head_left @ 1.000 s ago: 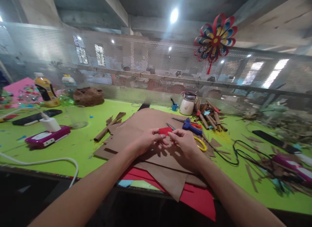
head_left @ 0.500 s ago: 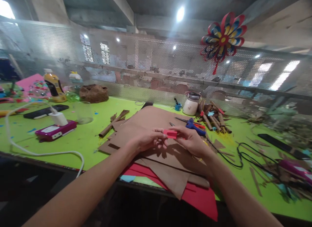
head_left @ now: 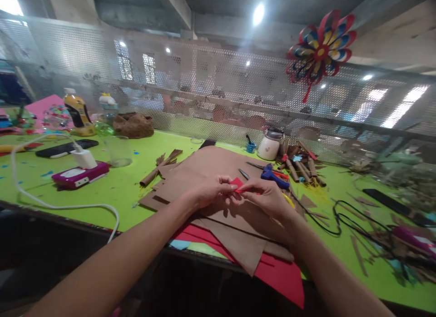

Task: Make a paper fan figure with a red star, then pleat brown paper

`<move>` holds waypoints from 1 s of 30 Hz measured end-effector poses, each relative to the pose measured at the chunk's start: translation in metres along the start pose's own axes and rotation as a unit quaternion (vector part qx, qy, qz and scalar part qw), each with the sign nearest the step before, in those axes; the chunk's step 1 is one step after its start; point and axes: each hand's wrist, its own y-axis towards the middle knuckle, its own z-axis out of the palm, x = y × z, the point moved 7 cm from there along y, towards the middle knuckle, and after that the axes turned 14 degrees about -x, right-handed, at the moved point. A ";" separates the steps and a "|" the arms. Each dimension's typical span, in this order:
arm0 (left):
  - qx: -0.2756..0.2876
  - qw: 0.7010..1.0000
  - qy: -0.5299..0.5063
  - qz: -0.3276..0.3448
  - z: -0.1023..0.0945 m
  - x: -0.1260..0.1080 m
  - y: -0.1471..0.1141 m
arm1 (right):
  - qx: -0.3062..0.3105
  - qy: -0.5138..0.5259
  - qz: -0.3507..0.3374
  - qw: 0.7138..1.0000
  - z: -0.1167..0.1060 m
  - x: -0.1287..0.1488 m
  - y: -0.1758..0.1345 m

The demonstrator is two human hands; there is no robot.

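Between my two hands is a small piece of red paper (head_left: 237, 183), partly covered by the fingers. My left hand (head_left: 218, 190) pinches its left side, thumb on top. The fingertips of my right hand (head_left: 261, 196) close on its right side. Both hands hover over a stack of brown paper sheets (head_left: 190, 180) on the green table. Just behind my right hand lie a blue-handled tool (head_left: 272, 175), which looks like a glue gun, and a scissor-like metal tip (head_left: 244, 173). Red paper sheets (head_left: 282, 280) stick out under the stack at the front edge.
Rolled brown paper tubes (head_left: 303, 165) and a white jar (head_left: 270, 144) stand at the back right. To the left are a purple power strip (head_left: 80, 175), a clear cup (head_left: 120, 152) and a yellow bottle (head_left: 79, 112). A black cable (head_left: 335, 217) and paper scraps lie on the right.
The red paper has turned from a flat strip facing me to an angled, more pointed shape. My right fingertips have moved left, nearer my left thumb. The view has shifted slightly.
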 end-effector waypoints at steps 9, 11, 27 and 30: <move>0.016 1.000 0.021 -0.007 0.002 0.005 0.002 | -0.061 0.051 0.084 0.993 0.001 -0.012 0.001; 0.020 0.999 0.027 -0.010 0.002 0.008 0.004 | -0.061 0.056 0.115 0.990 0.004 -0.015 0.000; 0.016 0.999 0.044 -0.006 0.000 0.015 0.006 | -0.091 0.027 0.151 0.984 0.007 -0.032 -0.004; 0.007 0.999 0.042 -0.003 -0.001 0.015 0.006 | -0.087 0.033 0.155 0.984 0.008 -0.034 -0.005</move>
